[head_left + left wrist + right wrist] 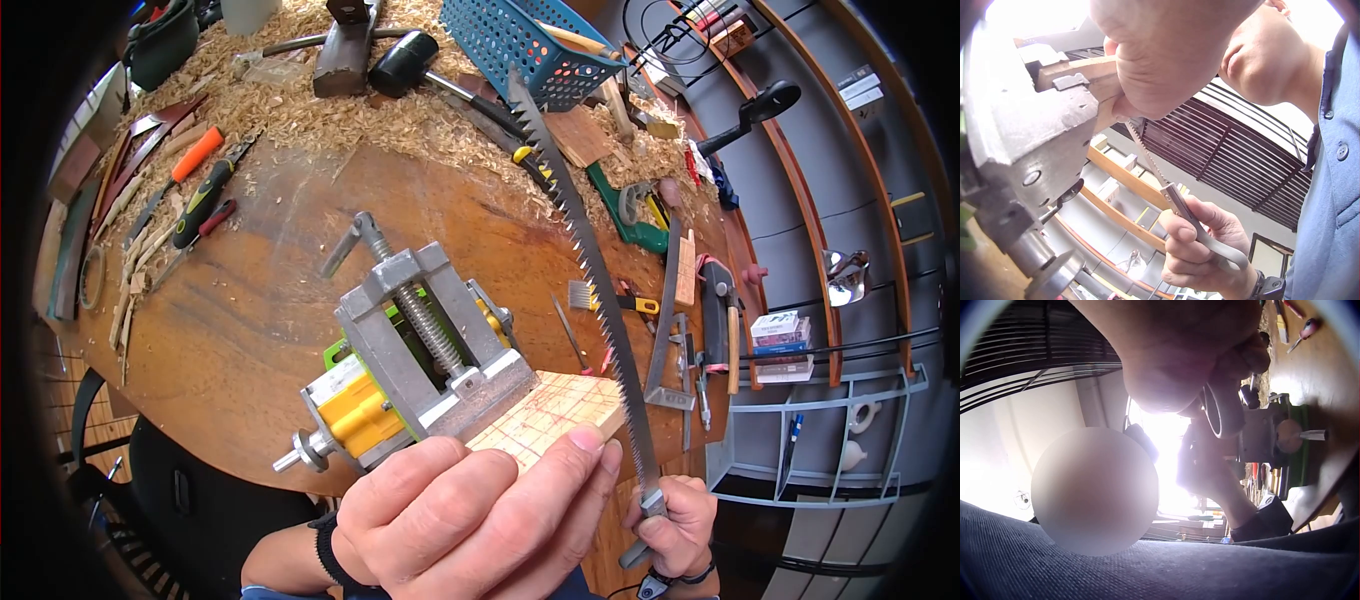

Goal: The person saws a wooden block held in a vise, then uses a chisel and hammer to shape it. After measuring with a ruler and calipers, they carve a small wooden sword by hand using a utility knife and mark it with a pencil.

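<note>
A drill-press vise [425, 330] clamps a wooden block [560, 405] marked with a pencil grid. My left hand [480, 515] pinches the block's near end, thumb on the top edge, beside the vise. With fingers curled round its handle, my right hand [680, 525] holds a pruning saw [590, 260] just right of the block. The long toothed blade points away from me and overlaps the block's right end in the head view. From below, the left wrist view shows the saw handle [1207, 237] in the right fist and the block [1107, 90] in the vise jaw.
Wood shavings [330, 140] cover the table's far side, around a black mallet [405, 65] and a blue basket [530, 50]. Screwdrivers and an orange-handled tool [197, 153] lie left. A try square [665, 340] and a brush [610, 298] lie right. A black chair [190, 510] stands near left.
</note>
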The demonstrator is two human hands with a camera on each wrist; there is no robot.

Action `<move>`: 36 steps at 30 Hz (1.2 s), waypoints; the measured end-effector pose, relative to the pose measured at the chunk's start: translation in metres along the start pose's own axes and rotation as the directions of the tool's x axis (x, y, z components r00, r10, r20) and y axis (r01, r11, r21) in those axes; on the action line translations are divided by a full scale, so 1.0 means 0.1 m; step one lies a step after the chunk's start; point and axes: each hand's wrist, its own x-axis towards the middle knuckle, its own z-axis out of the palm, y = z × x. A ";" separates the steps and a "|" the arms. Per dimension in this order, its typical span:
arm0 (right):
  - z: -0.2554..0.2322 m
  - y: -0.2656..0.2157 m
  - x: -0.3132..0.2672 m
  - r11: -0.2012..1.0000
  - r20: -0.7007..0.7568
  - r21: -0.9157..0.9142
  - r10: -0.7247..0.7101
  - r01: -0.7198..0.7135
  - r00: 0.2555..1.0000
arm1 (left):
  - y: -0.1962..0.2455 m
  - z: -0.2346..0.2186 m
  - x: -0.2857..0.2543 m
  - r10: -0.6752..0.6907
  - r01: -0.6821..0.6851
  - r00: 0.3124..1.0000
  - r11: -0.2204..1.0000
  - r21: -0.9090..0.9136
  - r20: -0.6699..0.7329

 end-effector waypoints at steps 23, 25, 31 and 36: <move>0.01 0.13 0.04 0.893 -0.002 -0.252 -0.386 0.373 0.923 | -0.24 -0.05 0.10 0.325 -0.324 0.946 0.946 0.024 -0.015; 0.01 0.14 0.04 0.894 -0.010 -0.248 -0.388 0.374 0.921 | -0.25 -0.04 0.08 0.339 -0.338 0.941 0.941 0.033 -0.009; 0.02 0.12 0.08 0.895 0.010 -0.215 -0.398 0.391 0.917 | 0.00 -0.08 0.12 0.166 -0.177 0.978 0.980 0.088 0.125; 0.09 0.17 0.09 0.926 -0.033 -0.118 -0.365 0.359 0.930 | -0.01 -0.08 0.10 0.137 -0.141 0.989 0.987 0.073 0.062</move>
